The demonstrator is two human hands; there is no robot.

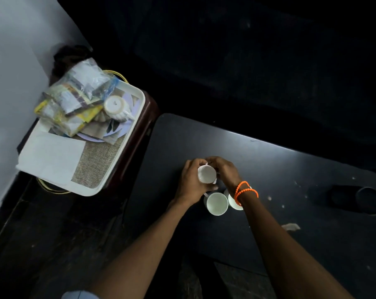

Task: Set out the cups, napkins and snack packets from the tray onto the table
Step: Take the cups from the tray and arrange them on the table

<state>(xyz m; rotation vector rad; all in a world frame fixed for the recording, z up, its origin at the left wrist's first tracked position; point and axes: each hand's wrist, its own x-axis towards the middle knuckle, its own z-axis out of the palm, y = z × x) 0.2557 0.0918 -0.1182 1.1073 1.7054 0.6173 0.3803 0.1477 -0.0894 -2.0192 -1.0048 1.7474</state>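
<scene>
A white cup (207, 174) sits upright between both my hands over the dark table (290, 169). My left hand (190, 182) wraps its left side and my right hand (223, 171), with orange bead bracelets at the wrist, grips its right side. Just below stand two more white cups, one (216, 204) fully visible, the other (233, 201) partly hidden by my right wrist. The white tray (126, 152) at the left holds an upside-down white cup (116, 106), a pile of snack packets (75, 98) and a white napkin (51, 156).
The tray rests on a dark red stool (144, 126) beside the table's left edge, next to a pale wall (8, 61). A black cup holder recess (357, 199) sits at the table's right. A scrap of paper (291, 227) and small specks lie on the tabletop.
</scene>
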